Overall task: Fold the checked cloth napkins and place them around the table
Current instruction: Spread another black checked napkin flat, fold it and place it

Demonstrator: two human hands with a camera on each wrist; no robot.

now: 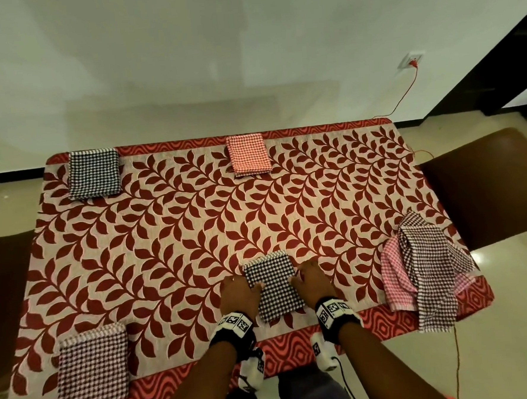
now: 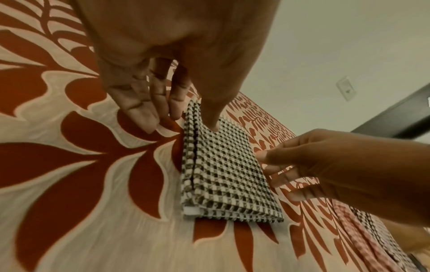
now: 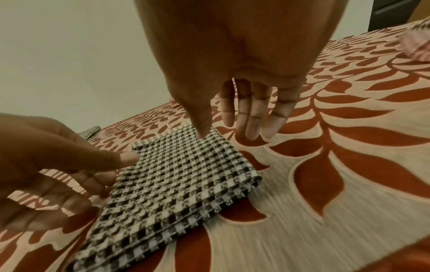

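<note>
1. Your left hand [image 1: 238, 295] and right hand [image 1: 310, 277] flank the folded black-and-white napkin [image 1: 273, 286] at the near middle of the counter [image 1: 177, 223]. It lies flat on the leaf-print cloth, slightly skewed to the counter edge.
2. Left hand: fingers loose and nearly straight, thumb tip resting on the napkin's left edge; the other fingers touch the cloth beside it. It grips nothing.
3. Right hand: fingers extended and relaxed, thumb tip on or just above the napkin's right edge; whether it touches, I cannot tell. It holds nothing.
4. Placed so far: the dark napkin [image 1: 94, 172] far left, the red napkin [image 1: 248, 154] far middle, the maroon napkin [image 1: 92, 368] near left.
5. Unfolded pile [image 1: 427, 269] sits at the near right corner, draped over the counter edge.
6. Risk: lift your thumbs unevenly and the top layers may spring open; the left-side layers already gape a little.
7. Risk: dragging the napkin to square it could bunch the tablecloth.
8. Risk: tugging one piece from the overhanging pile could pull the rest to the floor.
</note>
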